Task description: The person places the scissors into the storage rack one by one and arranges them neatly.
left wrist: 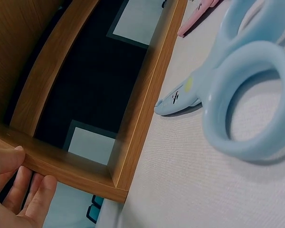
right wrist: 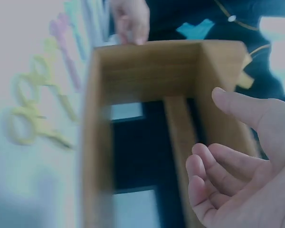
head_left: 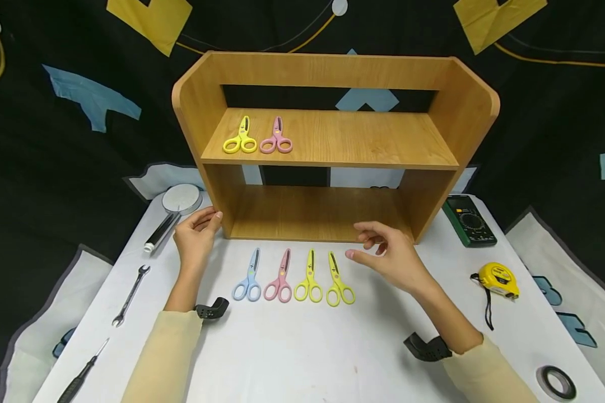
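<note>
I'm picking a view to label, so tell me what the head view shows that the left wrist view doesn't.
Only the head view: two scissors on the upper shelf, four on the table, the right hand hovering empty, the wrench, tape measure and multimeter. Only the left wrist view: the blue scissors' printed blade close up, and fingertips on the shelf's edge. Both: the left hand touching the shelf's corner, the blue scissors and pink scissors.

Pale yellow long sleeves (head_left: 166,358); black wrist mounts (head_left: 212,309), probably cameras.
</note>
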### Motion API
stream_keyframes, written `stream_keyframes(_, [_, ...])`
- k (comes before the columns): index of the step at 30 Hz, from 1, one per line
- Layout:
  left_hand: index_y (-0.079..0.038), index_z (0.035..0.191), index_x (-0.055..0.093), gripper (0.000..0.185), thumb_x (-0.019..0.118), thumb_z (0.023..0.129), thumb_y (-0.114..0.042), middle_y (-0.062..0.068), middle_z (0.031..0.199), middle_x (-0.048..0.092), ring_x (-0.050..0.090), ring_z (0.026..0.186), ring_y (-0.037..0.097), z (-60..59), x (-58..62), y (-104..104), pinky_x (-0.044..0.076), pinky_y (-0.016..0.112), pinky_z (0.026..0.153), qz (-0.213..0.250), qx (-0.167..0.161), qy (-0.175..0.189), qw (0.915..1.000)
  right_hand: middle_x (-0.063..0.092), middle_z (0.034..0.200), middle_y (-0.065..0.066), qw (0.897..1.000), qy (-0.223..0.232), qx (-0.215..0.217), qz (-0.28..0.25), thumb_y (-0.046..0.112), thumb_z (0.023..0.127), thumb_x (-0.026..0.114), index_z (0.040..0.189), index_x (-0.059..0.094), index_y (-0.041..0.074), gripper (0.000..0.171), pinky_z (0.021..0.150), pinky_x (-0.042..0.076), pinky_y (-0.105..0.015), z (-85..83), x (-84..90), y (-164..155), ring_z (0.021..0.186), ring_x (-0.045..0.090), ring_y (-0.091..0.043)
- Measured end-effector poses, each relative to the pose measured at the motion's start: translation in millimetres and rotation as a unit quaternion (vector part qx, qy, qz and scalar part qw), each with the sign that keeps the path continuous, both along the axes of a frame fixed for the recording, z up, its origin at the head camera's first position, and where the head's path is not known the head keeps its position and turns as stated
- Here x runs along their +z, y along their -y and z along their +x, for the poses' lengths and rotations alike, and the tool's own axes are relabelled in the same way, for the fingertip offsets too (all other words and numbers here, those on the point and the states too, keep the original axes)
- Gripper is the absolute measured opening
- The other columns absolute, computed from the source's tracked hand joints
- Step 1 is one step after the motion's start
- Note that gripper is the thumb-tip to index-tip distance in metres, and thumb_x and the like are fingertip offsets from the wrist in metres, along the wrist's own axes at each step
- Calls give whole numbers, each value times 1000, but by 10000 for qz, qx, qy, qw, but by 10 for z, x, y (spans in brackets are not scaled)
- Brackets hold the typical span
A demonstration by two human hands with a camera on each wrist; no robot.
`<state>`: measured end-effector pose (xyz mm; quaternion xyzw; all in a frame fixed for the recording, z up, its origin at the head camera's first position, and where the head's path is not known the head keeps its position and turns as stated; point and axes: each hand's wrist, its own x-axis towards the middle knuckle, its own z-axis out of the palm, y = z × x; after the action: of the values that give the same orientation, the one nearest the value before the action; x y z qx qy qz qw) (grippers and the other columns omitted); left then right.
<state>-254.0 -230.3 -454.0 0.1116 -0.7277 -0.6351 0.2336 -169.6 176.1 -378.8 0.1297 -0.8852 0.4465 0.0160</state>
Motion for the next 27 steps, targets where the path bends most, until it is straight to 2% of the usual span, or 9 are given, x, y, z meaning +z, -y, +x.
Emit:
stream_keyframes(6, [-3, 117, 77, 28, 80, 91, -14, 5, 99, 77, 72, 85, 6, -17, -16, -10, 60, 11, 71, -175, 27, -51, 9998, 71, 115, -8, 9982, 579, -97, -98, 24, 85, 86, 138, 64, 12, 58, 77, 52, -26, 209, -554, -26, 97, 62, -22])
stream_keyframes(11, [-6, 116, 78, 29, 81, 91, -18, 7, 101, 78, 72, 88, 9, -9, -34, 4, 60, 11, 71, -260, 60, -83, 9996, 71, 115, -7, 9954, 918, -146, -232, 23, 84, 87, 140, 63, 10, 62, 74, 50, -21, 307, -827, -3, 94, 62, -22])
stream_keyframes(19, [-4, 114, 78, 28, 82, 90, -19, 2, 96, 77, 72, 85, 5, 4, -25, 7, 61, 11, 72, -230, 35, -158, 9996, 71, 113, -2, 9948, 938, -346, 174, 22, 81, 90, 135, 67, 9, 60, 78, 50, -24, 337, -1040, 62, 94, 58, -17])
stream_keyframes(23, [-4, 114, 78, 29, 82, 90, -19, 1, 96, 77, 72, 86, 6, 6, -27, 5, 61, 12, 73, -228, 30, -136, 9996, 70, 113, -1, 9950, 884, -368, 282, 21, 79, 91, 132, 69, 9, 59, 85, 52, -29, 359, -1092, 99, 97, 58, -16])
stream_keyframes(27, [-5, 114, 78, 28, 82, 91, -20, 2, 97, 77, 72, 87, 7, 10, -26, 7, 61, 11, 73, -288, 62, -110, 9995, 68, 112, -2, 9954, 760, -408, 428, 17, 78, 92, 127, 72, 8, 53, 86, 51, -31, 363, -1123, 143, 97, 57, -16])
